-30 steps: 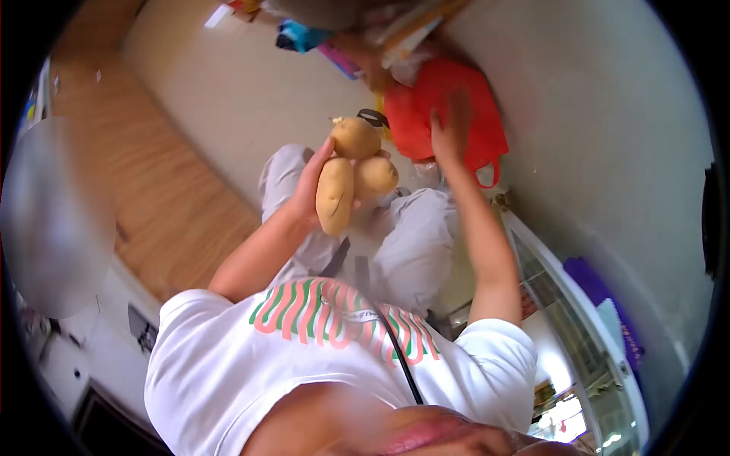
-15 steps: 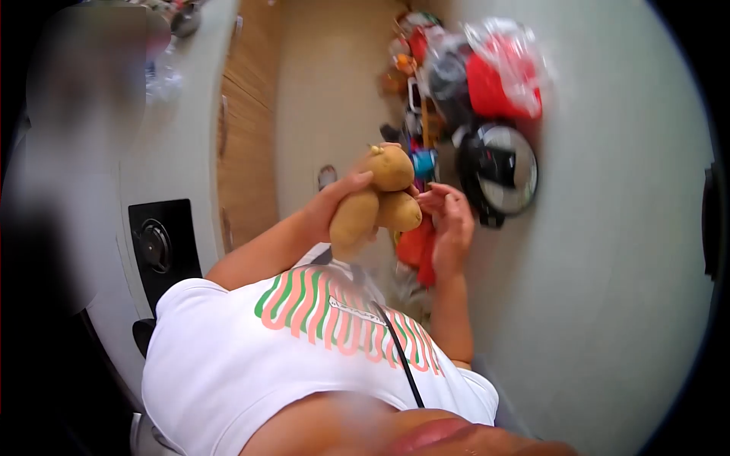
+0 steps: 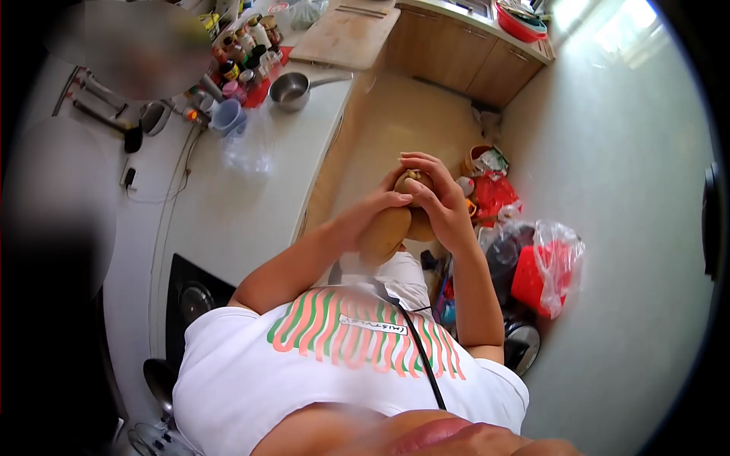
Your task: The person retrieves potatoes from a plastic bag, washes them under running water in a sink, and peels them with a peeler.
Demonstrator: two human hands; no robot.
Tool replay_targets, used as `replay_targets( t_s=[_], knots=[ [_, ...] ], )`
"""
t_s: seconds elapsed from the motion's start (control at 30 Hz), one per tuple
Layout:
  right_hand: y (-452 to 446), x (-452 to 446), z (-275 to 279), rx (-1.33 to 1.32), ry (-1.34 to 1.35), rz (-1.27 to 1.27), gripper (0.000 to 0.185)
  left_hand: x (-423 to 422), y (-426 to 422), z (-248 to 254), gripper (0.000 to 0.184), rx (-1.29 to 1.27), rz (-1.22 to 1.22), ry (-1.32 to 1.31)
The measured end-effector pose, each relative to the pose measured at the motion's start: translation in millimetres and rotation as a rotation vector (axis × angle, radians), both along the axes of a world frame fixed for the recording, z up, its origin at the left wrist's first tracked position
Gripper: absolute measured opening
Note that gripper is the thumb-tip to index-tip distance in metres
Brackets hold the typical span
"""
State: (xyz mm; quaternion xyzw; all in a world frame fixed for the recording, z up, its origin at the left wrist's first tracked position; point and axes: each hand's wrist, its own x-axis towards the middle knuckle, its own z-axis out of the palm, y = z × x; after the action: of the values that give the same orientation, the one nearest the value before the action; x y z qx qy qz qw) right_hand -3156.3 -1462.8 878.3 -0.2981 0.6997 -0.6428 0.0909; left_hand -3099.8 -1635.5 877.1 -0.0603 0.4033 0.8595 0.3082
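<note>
Three potatoes are clustered between my hands in front of my chest. The top potato (image 3: 414, 182) has small pale sprouts. Below it, a long potato (image 3: 385, 232) hangs at the left and another potato (image 3: 420, 226) sits at the right, partly covered. My left hand (image 3: 380, 200) is closed around the cluster from the left, its thumb against the top potato. Curved over the top potato from the right, my right hand (image 3: 441, 194) has its thumb near the sprouts. Some fingers are hidden behind the potatoes.
Along the left runs a counter (image 3: 220, 197) with a saucepan (image 3: 291, 91), a blue cup (image 3: 228, 118), bottles, a cutting board (image 3: 346, 34) and a stove (image 3: 194, 300). Bagged items, including a red one (image 3: 536, 281), stand on the right beside the wall. A basin (image 3: 521, 23) sits on the far counter.
My view has swung toward the far counter and cabinets. The right hand, apart from the potatoes before, has closed over the sprouted one. My left hand still holds the cluster.
</note>
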Motion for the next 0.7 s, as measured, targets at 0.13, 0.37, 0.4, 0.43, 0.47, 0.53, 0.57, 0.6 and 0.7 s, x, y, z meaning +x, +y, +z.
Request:
replay_targets(
  t_s=[0.13,0.37,0.4,0.43,0.47,0.53,0.57,0.6,0.7],
  knots=[
    [3,-102,-10,-0.064,-0.071,-0.116,0.034,-112,-7,-27,0.059,0.131,0.039,-0.051],
    [67,-310,-34,-0.199,-0.497,-0.402,0.031,-317,-44,-9,0.053,0.274,0.278,-0.014],
    [68,-339,-36,-0.171,-0.476,-0.416,0.03,-338,-46,-30,0.053,0.033,0.464,0.124],
    [69,-368,-38,-0.138,-0.45,-0.436,0.03,-362,-56,-51,0.053,-0.051,0.573,0.162],
    [64,-400,-44,-0.122,-0.434,-0.392,0.032,-387,-66,-71,0.054,-0.146,0.68,0.194],
    [43,-450,-45,-0.108,-0.417,-0.317,0.033,-422,-99,-70,0.055,0.135,0.629,0.062],
    [24,-472,-67,-0.114,-0.478,-0.222,0.032,-457,-103,-56,0.056,0.275,0.615,0.029],
    [12,-529,-93,-0.121,-0.521,-0.129,0.031,-491,-107,-44,0.056,0.41,0.599,-0.011],
    [-3,-597,-111,-0.108,-0.701,-0.119,0.029,-565,-108,-52,0.053,0.382,0.756,-0.064]
  ],
)
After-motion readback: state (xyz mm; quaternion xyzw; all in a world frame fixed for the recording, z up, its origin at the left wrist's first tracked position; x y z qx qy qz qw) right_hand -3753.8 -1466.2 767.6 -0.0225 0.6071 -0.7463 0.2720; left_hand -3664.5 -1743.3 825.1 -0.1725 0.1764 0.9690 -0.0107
